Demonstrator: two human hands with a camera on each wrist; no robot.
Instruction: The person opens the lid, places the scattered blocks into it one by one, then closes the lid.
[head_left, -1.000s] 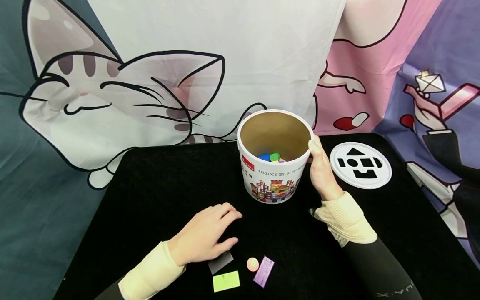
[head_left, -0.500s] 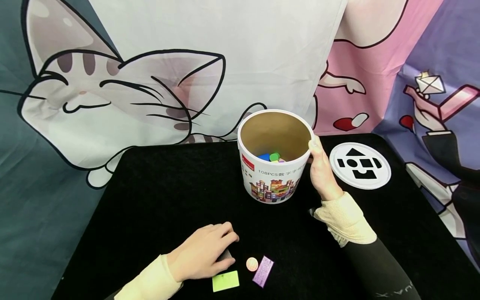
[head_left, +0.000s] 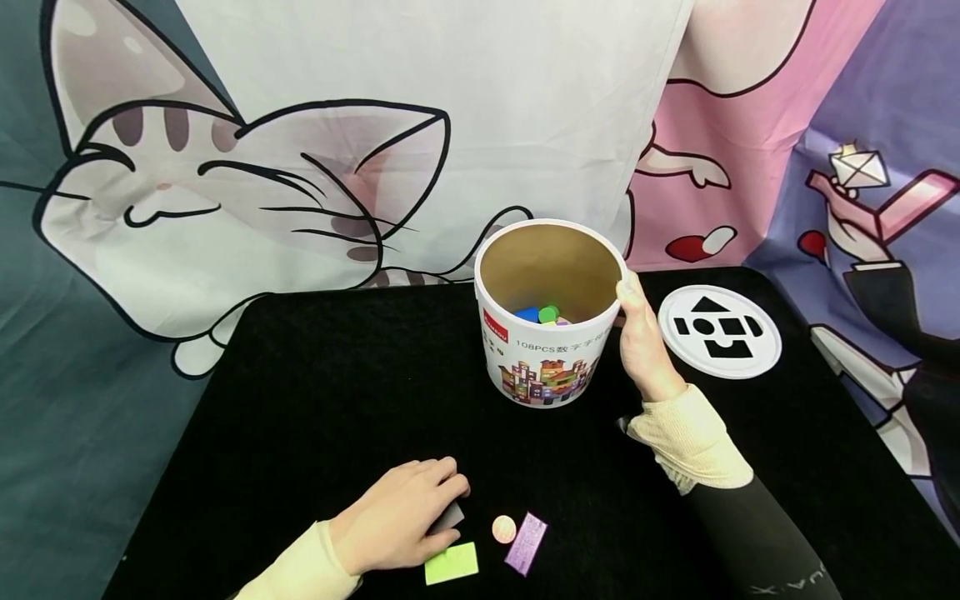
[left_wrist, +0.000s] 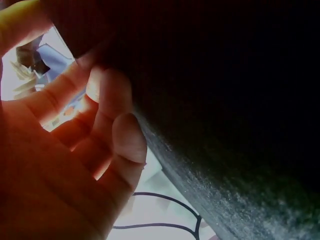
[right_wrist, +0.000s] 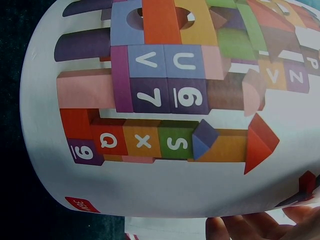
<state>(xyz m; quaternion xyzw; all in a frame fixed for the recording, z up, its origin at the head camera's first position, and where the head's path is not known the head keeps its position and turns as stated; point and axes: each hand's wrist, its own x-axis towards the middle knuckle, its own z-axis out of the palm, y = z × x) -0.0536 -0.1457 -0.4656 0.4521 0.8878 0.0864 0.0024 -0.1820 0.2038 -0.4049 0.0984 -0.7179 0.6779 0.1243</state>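
My left hand [head_left: 393,518] is low over the black cloth, its thumb and fingers either side of a grey rectangular block [head_left: 447,518]. In the left wrist view that block [left_wrist: 82,27] appears as a dark slab at the fingertips. Just below the thumb lies a lime-green block [head_left: 452,565]. A peach round piece [head_left: 504,529] and a purple block [head_left: 527,543] lie to the right. My right hand [head_left: 647,350] grips the rim of a white bucket [head_left: 543,354], thumb over the edge. Some fingers [right_wrist: 260,227] show beside the bucket's printed wall in the right wrist view.
Inside the bucket, a blue block [head_left: 527,314] and a green round block [head_left: 549,314] show among others. A white round lid [head_left: 693,352] with black shapes lies right of it. Behind the black-covered table [head_left: 337,375] hangs a cartoon-cat backdrop [head_left: 315,242].
My left hand has lowered toward me and closed its thumb and fingers on the grey block. The right hand and the bucket stay where they were.
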